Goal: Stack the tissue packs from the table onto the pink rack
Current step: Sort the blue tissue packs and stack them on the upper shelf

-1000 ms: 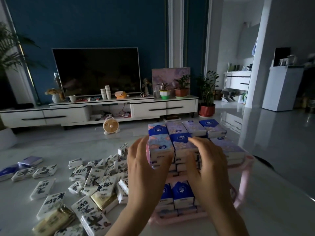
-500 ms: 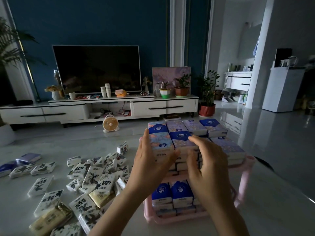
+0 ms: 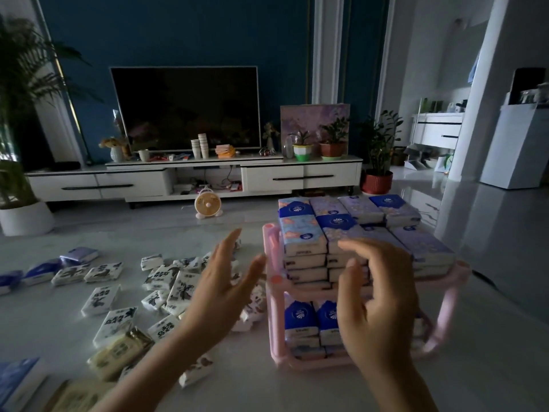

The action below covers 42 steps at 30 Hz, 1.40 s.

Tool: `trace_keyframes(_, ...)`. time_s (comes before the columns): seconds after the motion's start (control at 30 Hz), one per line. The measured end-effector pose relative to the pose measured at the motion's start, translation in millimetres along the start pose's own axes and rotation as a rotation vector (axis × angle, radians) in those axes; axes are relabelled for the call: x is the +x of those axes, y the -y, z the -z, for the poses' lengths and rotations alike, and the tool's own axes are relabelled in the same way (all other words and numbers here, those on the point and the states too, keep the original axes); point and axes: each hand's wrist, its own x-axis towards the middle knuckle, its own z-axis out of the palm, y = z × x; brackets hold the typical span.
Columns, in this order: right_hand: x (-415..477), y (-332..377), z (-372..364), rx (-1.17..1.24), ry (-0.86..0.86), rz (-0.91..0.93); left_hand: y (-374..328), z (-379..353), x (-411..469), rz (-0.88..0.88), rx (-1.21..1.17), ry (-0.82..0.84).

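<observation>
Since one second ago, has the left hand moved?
Yes. The left hand went left, off the stacked blue tissue packs, and now lies left of the pink plastic rack.

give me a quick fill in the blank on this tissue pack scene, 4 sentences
1. The rack holding the stacked packs is ____ in colour.
2. The loose packs lie on the table to the ____ of the rack.
3. Packs fill ____ tiers of the rack.
4. The left hand and the right hand each hold ____.
Missing words: pink; left; two; nothing.
</observation>
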Motion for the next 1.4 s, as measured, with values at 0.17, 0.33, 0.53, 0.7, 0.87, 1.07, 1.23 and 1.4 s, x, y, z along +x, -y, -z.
trace_keyframes(0.17, -27, 37, -19, 0.183, 0.187, 0.115, 80, 61, -43, 0.117, 0.152, -0.055)
trace_keyframes(0.33, -61, 60, -42, 0.244, 0.495, 0.133, 157, 121, -86, 0.301, 0.127, -0.192)
trace_keyframes(0.53, -92, 77, -85, 0.311, 0.671, -0.002, 197, 163, -107, 0.209, 0.208, -0.455)
trace_keyframes(0.7, -93, 112, -141, 0.383, 0.822, -0.152, 198, 207, -87, 0.077, 0.211, -0.654)
trace_keyframes(0.87, -98, 163, -215, 0.44, 1.007, -0.177, 242, 255, -95, 0.22, 0.206, -0.728)
trace_keyframes(1.07, -117, 245, -309, 0.523, 1.211, -0.001, 285, 308, -109, 0.495, 0.192, -0.992)
trace_keyframes(1.23, -136, 320, -384, 0.548, 1.435, 0.034, 302, 334, -127, 0.546, 0.219, -1.05)
trace_keyframes(1.4, -151, 380, -467, 0.464, 1.569, 0.08, 322, 370, -139, 0.609, -0.179, -1.035)
